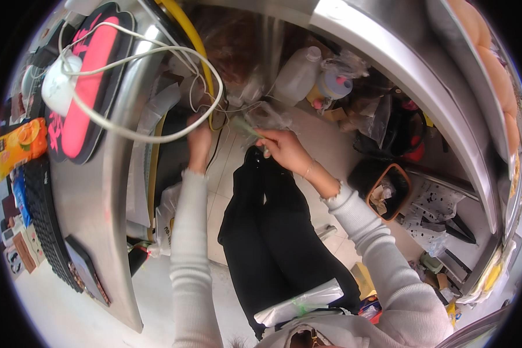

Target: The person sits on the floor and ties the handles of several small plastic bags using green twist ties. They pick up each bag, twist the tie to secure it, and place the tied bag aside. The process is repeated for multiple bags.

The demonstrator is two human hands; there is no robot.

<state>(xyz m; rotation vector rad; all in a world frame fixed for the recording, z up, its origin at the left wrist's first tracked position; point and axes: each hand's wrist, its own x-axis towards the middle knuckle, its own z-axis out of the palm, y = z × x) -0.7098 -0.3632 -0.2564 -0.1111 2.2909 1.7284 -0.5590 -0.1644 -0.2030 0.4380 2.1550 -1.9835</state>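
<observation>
My right hand (282, 149) is closed on a thin green strip (243, 127), perhaps plastic, that points away to the upper left above the tiled floor. Beyond a loop of white cable (156, 139) reaches my left hand (199, 137), beneath the edge of the metal counter; its fingertips are partly hidden by the cable and shadow, so its hold cannot be made out. A yellow hose or cable (195, 39) and thinner cords run down beside it. Across my lap lies a folded or rolled translucent plastic sheet (300, 302) with a green mark.
On the left counter (117, 174) are a black keyboard (48, 209), a phone (87, 269), a white mouse (61, 82) and a pink wrist rest (93, 87). A translucent jug (298, 74) stands ahead. At right are a bin (406, 178) holding crumpled waste and a curved metal edge (400, 56).
</observation>
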